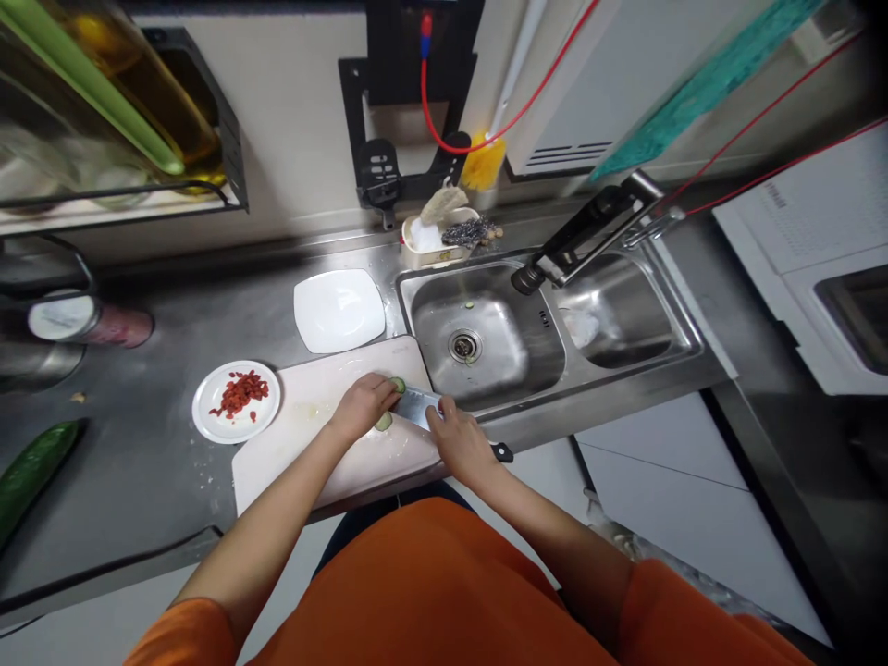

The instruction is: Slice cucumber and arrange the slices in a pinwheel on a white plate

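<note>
On the pale cutting board (298, 453), at its far right corner beside the sink (430, 314), the left hand (362, 405) presses down on a short piece of cucumber (398, 384). Its fingers are curled together over the piece, tips tucked back, which looks meant to stop it rolling and to stay out of the blade's way. The right hand (463, 446) has its fingers clamped round the handle of a broad knife (418, 405), whose blade lies flat against the cut end of the cucumber. A cut slice (384, 422) lies just near of the blade.

Left of the board, a round plate (204, 421) holds chopped red bits (240, 393), close enough to reach. A square white plate (339, 310) sits on the far side. A whole cucumber (31, 472) lies well apart at the far left of the steel surface (139, 462).
</note>
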The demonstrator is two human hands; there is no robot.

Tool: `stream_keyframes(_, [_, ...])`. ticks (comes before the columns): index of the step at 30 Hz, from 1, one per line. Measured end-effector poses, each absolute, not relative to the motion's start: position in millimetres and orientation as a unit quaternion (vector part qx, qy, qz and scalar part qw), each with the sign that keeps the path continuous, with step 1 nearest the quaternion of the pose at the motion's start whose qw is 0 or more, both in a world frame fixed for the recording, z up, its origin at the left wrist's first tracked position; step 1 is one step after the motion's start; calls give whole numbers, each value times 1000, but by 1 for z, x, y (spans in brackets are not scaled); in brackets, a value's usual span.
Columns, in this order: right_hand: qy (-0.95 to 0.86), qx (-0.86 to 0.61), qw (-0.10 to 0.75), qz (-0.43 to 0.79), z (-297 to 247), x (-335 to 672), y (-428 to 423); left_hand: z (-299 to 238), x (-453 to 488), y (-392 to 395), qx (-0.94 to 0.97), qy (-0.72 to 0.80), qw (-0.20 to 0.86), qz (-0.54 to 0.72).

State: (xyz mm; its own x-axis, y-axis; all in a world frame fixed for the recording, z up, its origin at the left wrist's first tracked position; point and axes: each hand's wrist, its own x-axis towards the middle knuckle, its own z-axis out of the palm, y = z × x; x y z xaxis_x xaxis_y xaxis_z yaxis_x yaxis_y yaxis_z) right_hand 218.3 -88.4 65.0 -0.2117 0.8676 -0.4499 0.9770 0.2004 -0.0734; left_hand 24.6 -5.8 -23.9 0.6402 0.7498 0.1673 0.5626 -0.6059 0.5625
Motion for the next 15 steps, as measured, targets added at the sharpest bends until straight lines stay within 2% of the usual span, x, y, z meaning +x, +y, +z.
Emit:
stream_keyframes(3, [743, 616, 164, -204, 76, 226, -95, -31, 29, 3, 877, 383, 235, 168])
stream_keyframes(6, [707, 622, 170, -291, 86, 237, -109, -30, 27, 8, 869, 400, 238, 168])
stream_keyframes(11, [697, 566, 100, -428, 78, 248, -129, -12, -3, -8, 775, 541, 190, 268])
stream_keyframes(15, [698, 556, 73, -446, 62, 245, -122, -4, -31, -42, 734, 607, 175, 249])
